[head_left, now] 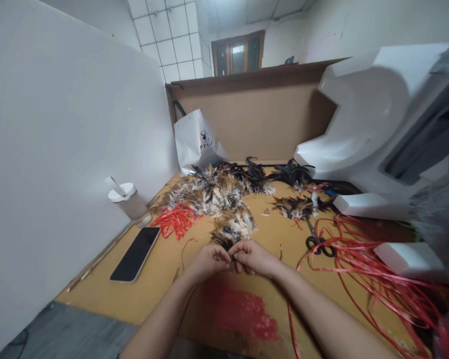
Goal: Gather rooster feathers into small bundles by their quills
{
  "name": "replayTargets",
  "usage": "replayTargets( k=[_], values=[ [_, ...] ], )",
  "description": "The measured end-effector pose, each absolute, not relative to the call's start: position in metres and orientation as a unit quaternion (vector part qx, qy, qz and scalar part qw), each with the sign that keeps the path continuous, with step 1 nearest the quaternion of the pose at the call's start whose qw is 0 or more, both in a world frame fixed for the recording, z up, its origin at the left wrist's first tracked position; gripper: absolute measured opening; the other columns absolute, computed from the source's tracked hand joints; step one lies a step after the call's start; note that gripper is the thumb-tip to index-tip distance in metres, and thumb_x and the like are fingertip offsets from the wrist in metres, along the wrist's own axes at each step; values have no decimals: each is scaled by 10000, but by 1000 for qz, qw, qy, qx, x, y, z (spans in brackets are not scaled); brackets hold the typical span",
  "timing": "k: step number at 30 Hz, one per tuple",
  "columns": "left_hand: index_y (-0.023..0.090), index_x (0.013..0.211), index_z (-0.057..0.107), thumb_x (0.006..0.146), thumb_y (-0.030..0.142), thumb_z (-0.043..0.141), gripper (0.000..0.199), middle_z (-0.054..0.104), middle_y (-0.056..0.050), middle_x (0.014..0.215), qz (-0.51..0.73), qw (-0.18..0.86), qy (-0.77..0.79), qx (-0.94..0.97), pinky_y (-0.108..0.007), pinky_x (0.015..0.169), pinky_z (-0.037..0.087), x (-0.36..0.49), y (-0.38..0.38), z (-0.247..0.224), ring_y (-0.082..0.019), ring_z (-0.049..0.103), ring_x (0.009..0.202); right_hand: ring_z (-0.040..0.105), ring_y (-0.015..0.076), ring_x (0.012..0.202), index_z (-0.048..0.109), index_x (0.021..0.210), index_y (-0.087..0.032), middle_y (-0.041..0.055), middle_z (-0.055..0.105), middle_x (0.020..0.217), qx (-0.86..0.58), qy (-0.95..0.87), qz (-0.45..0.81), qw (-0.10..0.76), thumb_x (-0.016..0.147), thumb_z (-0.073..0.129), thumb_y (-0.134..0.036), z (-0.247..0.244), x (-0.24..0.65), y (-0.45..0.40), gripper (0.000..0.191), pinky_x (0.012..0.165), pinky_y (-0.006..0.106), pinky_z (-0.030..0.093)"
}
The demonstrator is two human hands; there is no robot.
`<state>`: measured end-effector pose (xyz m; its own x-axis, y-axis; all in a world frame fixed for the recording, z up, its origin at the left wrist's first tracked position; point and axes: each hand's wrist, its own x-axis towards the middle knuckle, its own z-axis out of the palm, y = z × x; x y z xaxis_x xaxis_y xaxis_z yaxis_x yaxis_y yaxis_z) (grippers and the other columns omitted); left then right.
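Observation:
Both of my hands meet over the near middle of the yellow board [194, 244]. My left hand [211, 260] is closed, thumb and finger pinched at the base of some dark feathers [223, 241]. Touching it from the right, my right hand [251, 257] is pinched on the same spot. The fingers hide most of what lies between them. Just beyond them spreads a large pile of brown, black and pale feathers [217, 192]. A bundle of short red strips [176, 219] lies left of the pile.
A phone [135, 254] and a lidded cup [129, 199] are at the left. Black-handled scissors [319, 245], long red strands [362, 259] and white foam pieces [411, 259] lie right. A white bag [195, 139] stands behind, near a cardboard wall [261, 119].

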<state>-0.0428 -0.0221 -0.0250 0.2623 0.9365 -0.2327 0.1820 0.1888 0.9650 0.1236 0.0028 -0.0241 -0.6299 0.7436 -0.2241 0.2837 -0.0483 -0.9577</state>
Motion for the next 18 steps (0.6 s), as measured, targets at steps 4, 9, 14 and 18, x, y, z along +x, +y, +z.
replayTargets(
  k=[4, 9, 14, 18],
  values=[
    [135, 568, 579, 507, 183, 644, 101, 535, 32, 464, 341, 544, 515, 569, -195, 475, 342, -41, -25, -25, -81, 469, 452, 344, 42, 307, 624, 776, -150, -43, 535, 466, -406, -694, 569, 174, 686, 398, -196, -31, 121, 4, 247, 330, 156, 254],
    [136, 592, 596, 553, 179, 609, 60, 571, 7, 522, 345, 481, 515, 620, -194, 484, 353, -42, -27, -34, -93, 486, 491, 425, 64, 427, 649, 618, -140, -16, 558, 483, -421, -783, 406, 210, 664, 447, -199, -38, 116, 4, 216, 411, 165, 275],
    [154, 703, 626, 628, 140, 525, 127, 621, -24, 638, 364, 369, 490, 701, -199, 523, 389, -43, -31, -42, -114, 532, 568, 450, 82, 482, 653, 597, -149, -3, 578, 509, -437, -821, 299, 212, 673, 458, -214, -36, 115, 3, 220, 442, 180, 259],
    [193, 809, 616, 658, 99, 479, 225, 625, -20, 676, 365, 265, 490, 746, -202, 549, 398, -43, -34, -41, -119, 546, 597, 455, 92, 492, 649, 603, -160, 7, 594, 540, -456, -824, 265, 207, 682, 469, -243, -38, 115, 3, 214, 448, 188, 256]
  ],
)
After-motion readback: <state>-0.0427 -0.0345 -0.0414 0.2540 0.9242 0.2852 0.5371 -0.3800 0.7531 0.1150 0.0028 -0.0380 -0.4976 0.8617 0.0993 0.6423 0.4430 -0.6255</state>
